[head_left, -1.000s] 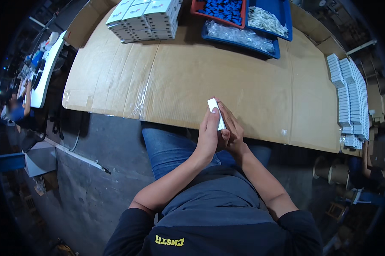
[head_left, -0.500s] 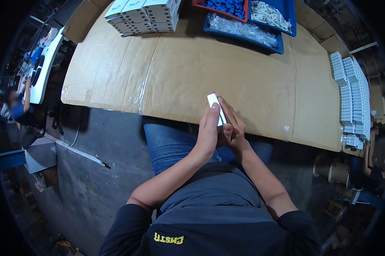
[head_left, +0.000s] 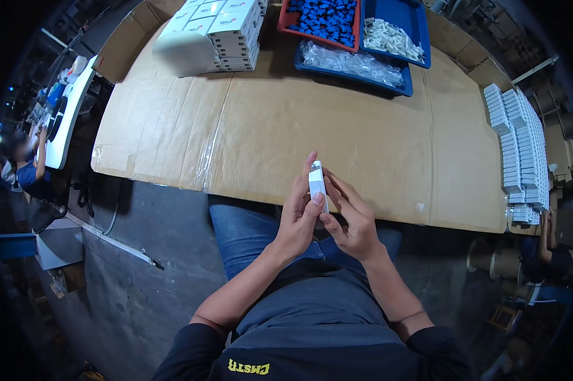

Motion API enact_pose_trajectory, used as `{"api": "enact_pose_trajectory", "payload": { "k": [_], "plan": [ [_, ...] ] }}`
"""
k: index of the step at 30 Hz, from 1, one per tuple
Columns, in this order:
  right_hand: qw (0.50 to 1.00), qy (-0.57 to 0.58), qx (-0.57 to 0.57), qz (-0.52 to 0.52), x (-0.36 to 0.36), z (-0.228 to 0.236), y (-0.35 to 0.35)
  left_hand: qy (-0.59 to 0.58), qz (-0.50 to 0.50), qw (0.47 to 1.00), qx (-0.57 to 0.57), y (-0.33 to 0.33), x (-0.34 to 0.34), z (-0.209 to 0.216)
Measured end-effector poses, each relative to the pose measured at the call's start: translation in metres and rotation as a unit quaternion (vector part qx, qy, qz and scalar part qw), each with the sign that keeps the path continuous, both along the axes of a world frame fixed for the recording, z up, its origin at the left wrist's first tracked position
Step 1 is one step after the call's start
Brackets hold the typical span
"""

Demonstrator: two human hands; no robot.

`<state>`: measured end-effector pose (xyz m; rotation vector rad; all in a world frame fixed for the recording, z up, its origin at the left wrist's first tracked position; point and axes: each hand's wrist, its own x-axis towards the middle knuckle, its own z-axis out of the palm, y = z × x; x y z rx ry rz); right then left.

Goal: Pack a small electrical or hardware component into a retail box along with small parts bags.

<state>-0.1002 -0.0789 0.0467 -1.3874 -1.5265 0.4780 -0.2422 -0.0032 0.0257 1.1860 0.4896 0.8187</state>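
Since the white boxes (head_left: 234, 30) at far left are squared into tiers, they probably stack steadily; the left hand (head_left: 296, 217) pinches a small white case (head_left: 317, 182) over the near edge of the cardboard (head_left: 286, 127), the right hand (head_left: 357, 223) cupped along its other side, likely bracing it, while shallow trays (head_left: 397, 13) beyond seem to keep small parts (head_left: 322, 22) sorted and white stacks (head_left: 531, 146) line the right edge

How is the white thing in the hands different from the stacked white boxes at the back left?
The white piece is single and slim; the white boxes are chunky and stacked. The white piece is in the left hand and right hand; the white boxes rest on cardboard. Both are white.
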Motion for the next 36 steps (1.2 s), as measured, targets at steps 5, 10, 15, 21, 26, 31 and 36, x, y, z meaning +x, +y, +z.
{"api": "enact_pose_trajectory", "payload": {
  "k": [5,10,15,21,26,31,36],
  "plan": [
    [0.994,-0.095,0.059,0.016,-0.004,0.005,-0.002,-0.02,0.035,0.995,0.09,-0.004,-0.003,-0.017],
    [0.989,-0.129,0.077,0.005,-0.015,0.007,-0.005,-0.027,0.048,0.995,0.079,-0.013,-0.009,-0.012],
    [0.987,-0.135,0.085,-0.001,-0.02,0.01,-0.007,-0.007,0.059,0.994,0.096,-0.017,-0.014,-0.013],
    [0.991,-0.098,0.089,-0.001,-0.024,0.012,-0.009,0.005,0.07,0.989,0.13,-0.018,-0.018,-0.015],
    [0.997,0.069,0.019,0.008,-0.011,0.012,-0.009,0.001,0.07,0.983,0.167,-0.012,-0.011,-0.011],
    [0.906,0.403,-0.128,-0.014,-0.017,0.015,-0.01,-0.049,0.047,0.978,0.198,-0.003,-0.004,-0.017],
    [0.851,0.483,-0.204,0.0,-0.028,0.022,-0.005,0.019,0.062,0.96,0.272,0.003,-0.005,-0.02]
  ]
}}
